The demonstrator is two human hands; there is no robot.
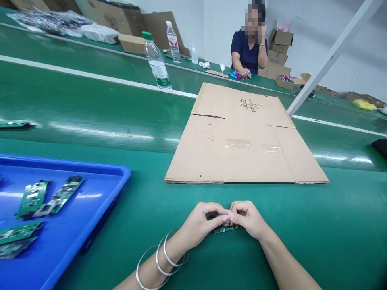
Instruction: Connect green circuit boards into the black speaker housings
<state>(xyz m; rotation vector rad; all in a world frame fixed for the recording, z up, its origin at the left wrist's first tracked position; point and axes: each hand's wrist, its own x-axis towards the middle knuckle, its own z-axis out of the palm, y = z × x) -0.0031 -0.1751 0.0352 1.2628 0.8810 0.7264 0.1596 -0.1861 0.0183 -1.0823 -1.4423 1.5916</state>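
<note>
A small green circuit board (226, 230) is at the green table's near middle, partly covered by my fingers. My left hand (203, 224), with silver bangles on its wrist, reaches over the board from the left, thumb and fingers pinched. From the right comes my right hand (250, 220), also pinched, its fingertips touching those of the left. Whatever sits between the fingertips is hidden. Just beyond both hands lies a flat cardboard sheet (242, 161).
At left a blue tray (121, 171) holds several circuit boards (33, 198). A green-capped water bottle (157, 66) stands beyond the cardboard. Across the benches sits a person in a dark shirt (248, 50). A white slanted post (331, 60) rises at right.
</note>
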